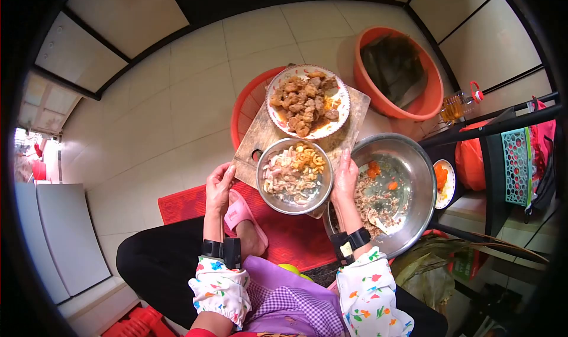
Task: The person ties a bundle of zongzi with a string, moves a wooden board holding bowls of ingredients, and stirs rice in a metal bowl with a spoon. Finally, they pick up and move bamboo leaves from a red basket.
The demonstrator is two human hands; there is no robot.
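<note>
My left hand (219,186) hovers open at the left of a small steel bowl (267,200) holding pale meat pieces and fried bits. My right hand (345,178) rests with fingers spread against the bowl's right rim, next to a large steel basin (414,177). The bowl sits on a wooden cutting board (251,141), which lies across a red basin (244,109). A patterned plate (343,109) of brown braised meat stands on the board behind the bowl. The large basin holds rice mixed with bits, orange pieces and a spoon.
An orange tub (435,91) with dark soaking leaves stands at the back right, a bottle of oil (455,106) beside it. A small plate of orange pieces (445,184) sits on a dark rack at right. Green leaves (426,266) lie by my right knee. A red mat (183,204) covers the tiled floor.
</note>
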